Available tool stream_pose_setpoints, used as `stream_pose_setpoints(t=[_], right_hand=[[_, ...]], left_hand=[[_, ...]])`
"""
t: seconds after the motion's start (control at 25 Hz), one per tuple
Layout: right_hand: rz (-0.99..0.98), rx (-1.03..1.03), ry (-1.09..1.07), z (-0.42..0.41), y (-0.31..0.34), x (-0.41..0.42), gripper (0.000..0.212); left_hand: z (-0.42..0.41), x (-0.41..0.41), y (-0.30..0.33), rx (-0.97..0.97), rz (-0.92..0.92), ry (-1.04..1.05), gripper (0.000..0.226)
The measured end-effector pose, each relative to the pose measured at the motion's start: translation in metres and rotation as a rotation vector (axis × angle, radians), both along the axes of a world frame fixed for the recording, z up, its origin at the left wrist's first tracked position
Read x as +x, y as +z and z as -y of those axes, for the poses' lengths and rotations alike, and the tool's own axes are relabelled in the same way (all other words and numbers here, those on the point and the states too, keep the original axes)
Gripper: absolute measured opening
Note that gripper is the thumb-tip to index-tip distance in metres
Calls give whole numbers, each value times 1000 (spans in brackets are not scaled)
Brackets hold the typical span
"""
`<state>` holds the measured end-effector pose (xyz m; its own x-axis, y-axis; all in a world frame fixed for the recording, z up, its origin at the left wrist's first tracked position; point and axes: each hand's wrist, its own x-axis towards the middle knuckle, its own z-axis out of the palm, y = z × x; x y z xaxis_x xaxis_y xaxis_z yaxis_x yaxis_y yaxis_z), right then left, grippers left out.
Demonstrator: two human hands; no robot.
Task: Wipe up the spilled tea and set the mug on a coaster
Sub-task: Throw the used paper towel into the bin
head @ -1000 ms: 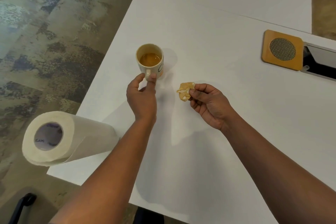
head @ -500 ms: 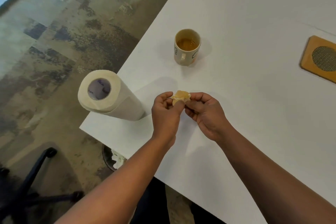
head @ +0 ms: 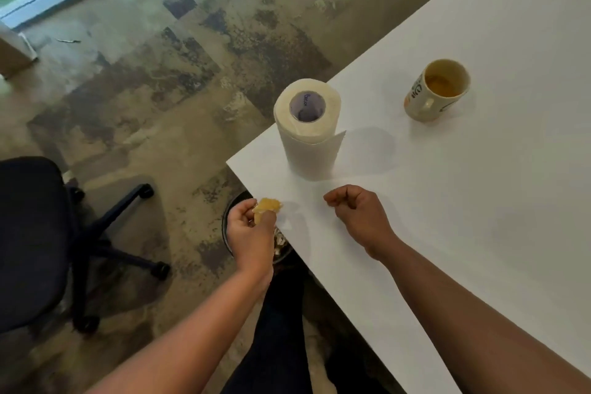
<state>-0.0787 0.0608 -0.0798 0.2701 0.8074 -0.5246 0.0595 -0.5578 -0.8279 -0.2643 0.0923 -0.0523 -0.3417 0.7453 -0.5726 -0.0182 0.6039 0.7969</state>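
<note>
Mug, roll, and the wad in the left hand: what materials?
Mug: looks like glazed ceramic, cream with a slight sheen, thick rim and printed marks. Roll: soft white paper towel, matte, loose sheet edge, purple-printed core, likely cardboard. Wad in left hand: crumpled paper, stained yellow-brown, probably tea-soaked.

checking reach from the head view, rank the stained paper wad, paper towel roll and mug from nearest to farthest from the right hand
From the right hand:
1. Paper towel roll, just ahead, by the table corner.
2. Stained paper wad, to the left, in the left hand.
3. Mug, ahead and right.
</note>
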Motion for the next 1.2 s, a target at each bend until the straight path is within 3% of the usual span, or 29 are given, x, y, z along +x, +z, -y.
stream_pose_setpoints(t=[0.12,0.24,0.36,0.44,0.6,0.76,1.04,1.2], right_hand=[[30,8,37,-7,-1,-8,34],[37,2,20,-8,-2,-8,34],[65,4,24,-6,-3,-9,34],[105,21,51,-4,-4,-10,35],[170,58,118,3,-6,-9,34],[182,85,85,13,-4,-3,33],[51,153,-257,54,8,42,28],[110,154,-453,92,14,93,30]], left_hand=[[-11,-25,-25,-196,68,184,35],[-18,-37,-40,-359,33,227,53],[-18,-37,-36,-359,-13,230,53],[-15,-29,-28,-238,-3,186,42],[2,2,-11,2,-18,-99,30],[11,31,-20,41,10,-412,28],[5,112,-22,100,-3,-821,26],[12,183,-24,188,3,-1068,30]])
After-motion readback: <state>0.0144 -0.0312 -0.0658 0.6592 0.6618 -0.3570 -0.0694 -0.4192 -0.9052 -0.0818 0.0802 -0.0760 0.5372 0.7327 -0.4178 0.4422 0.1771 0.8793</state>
